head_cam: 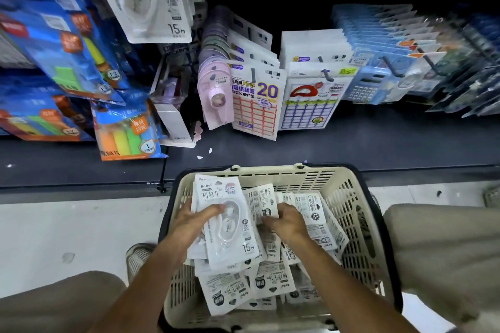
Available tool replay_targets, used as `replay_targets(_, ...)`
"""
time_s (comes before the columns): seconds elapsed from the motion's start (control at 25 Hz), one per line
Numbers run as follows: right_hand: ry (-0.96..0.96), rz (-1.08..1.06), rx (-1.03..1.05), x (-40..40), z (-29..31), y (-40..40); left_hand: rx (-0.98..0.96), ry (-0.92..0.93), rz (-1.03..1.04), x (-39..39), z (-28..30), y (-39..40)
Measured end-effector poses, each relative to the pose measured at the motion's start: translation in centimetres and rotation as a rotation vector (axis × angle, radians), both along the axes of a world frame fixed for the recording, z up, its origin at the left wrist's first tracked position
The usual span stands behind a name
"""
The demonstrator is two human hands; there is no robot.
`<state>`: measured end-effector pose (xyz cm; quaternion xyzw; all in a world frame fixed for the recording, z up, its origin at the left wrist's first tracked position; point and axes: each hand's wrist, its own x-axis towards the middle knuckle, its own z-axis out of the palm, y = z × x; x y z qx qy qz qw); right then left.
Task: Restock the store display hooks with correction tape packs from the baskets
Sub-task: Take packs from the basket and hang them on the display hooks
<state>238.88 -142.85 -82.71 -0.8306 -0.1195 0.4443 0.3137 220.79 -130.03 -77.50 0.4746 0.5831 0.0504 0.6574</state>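
the white carded correction tape packs point(259, 259) lay in a loose heap inside the cream slotted plastic shopping basket point(349, 197), some face up, most face down with printed backs showing. the left hand point(189, 220) gripped a small stack of these packs point(230, 224) above the heap, its thumb curled over the clear blister of the top pack, which read 15m; its fingers were hidden behind the stack. the right hand point(286, 220) reached into the middle of the basket, its fingers curled down onto a face-down pack point(263, 201), though whether they pinched it could not be told. the basket stood on the pale floor point(54, 230) between the person's knees in beige trousers point(446, 246).

beyond the basket ran a dark shelf base point(378, 140). above it, on display hooks, hung pink correction tape packs point(213, 89), white sticker label sheets marked 20 point(255, 105), blue grid label sheets point(311, 105) and blue calculator packs point(378, 84). at upper left hung a larger white 15m correction tape pack point(146, 0), with blue packs of coloured highlighters point(67, 43) beside it.
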Motion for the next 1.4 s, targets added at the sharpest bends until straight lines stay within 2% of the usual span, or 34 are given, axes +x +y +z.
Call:
replay_targets(0.12, -0.092, 0.069, 0.025, 1.8, 0.5, 1.2, 0.046, 0.002, -0.018, 0.4, -0.5, 1.7)
replay_targets(0.28, -0.059, 0.354, 0.406, 6.1, 6.2, 2.7, 0.176, 0.063, -0.044, 0.2, -0.5, 3.8)
replay_targets(0.4, 0.158, 0.224, 0.662, 8.7, 12.6, 3.7, 0.130, 0.035, -0.095, 0.5, 0.8, 2.3)
replay_targets(0.48, 0.241, 0.210, 0.675, 8.1, 15.4, 3.3, 0.109, -0.059, -0.129, 1.8, 2.6, 1.1)
replay_targets(0.56, 0.077, 0.250, 0.609, 5.8, 16.3, 2.7, 0.123, -0.185, -0.097, 3.1, 4.8, 0.6)
replay_targets(0.64, -0.168, 0.113, 0.612, 3.7, 17.0, 2.3, 0.088, -0.356, -0.018, 4.1, 6.5, 0.6)
replay_targets(0.76, -0.420, -0.086, 0.652, 2.3, 19.4, 2.0, 0.002, -0.538, 0.034, 4.7, 9.5, -0.4)
replay_targets(0.84, -0.515, -0.080, 0.613, 1.6, 21.6, 2.3, -0.007, -0.600, 0.045, 4.6, 11.3, -0.7)
replay_targets(0.96, -0.569, -0.120, 0.612, 0.7, 24.8, 3.2, 0.104, -0.639, 0.046, 4.8, 13.8, -0.1)
replay_targets(1.04, -0.515, -0.064, 0.597, 0.3, 26.6, 2.9, 0.179, -0.647, 0.056, 5.4, 15.3, 0.1)
replay_targets(1.08, -0.392, 0.046, 0.591, 0.0, 27.1, 2.4, 0.204, -0.647, 0.076, 5.6, 15.9, 0.1)
replay_targets(1.2, 0.133, 0.411, 0.526, -0.8, 27.6, 0.4, 0.217, -0.627, 0.119, 5.8, 17.0, -0.1)
replay_targets(1.28, 0.165, 0.502, 0.504, 1.1, 27.6, -0.4, 0.269, -0.596, 0.094, 5.6, 18.2, 0.0)
replay_targets(1.4, 0.032, 0.337, 0.569, 5.5, 29.3, -0.1, 0.393, -0.578, 0.008, 4.5, 22.1, 2.5)
